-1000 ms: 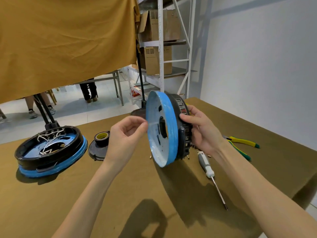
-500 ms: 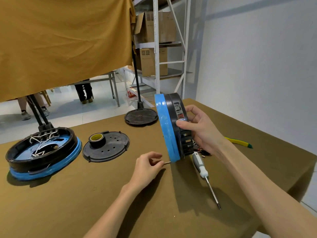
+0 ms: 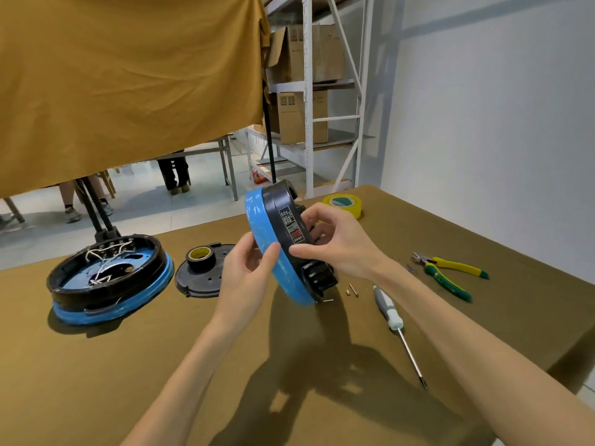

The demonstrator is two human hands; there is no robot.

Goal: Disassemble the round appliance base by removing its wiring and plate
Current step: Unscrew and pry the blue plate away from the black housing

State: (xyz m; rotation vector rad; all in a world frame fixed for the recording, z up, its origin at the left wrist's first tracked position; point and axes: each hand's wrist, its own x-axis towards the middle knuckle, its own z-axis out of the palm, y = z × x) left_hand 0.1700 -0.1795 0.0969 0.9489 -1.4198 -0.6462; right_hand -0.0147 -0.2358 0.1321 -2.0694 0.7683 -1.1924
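I hold a round black appliance base with a blue rim (image 3: 283,252) on edge above the table, its lower edge close to the cloth. My right hand (image 3: 335,243) grips its black side next to the label, fingers curled behind it. My left hand (image 3: 248,272) grips the blue rim from the left, thumb on the rim. A second round base (image 3: 109,278) lies flat at the left, open, with white wiring inside. A black round plate (image 3: 199,278) lies between them, a black tape roll (image 3: 201,257) on it.
A screwdriver (image 3: 391,313) and small brass screws (image 3: 352,290) lie right of the held base. Yellow-green pliers (image 3: 450,275) sit further right; a yellow tape roll (image 3: 344,202) is at the back. The table's right edge drops off. People stand beyond a hanging cloth.
My left hand rose from the table, where it pinched a small part, and took the blue rim. The base tilted and came nearer. The view shifted, bringing the tape roll and pliers into sight.
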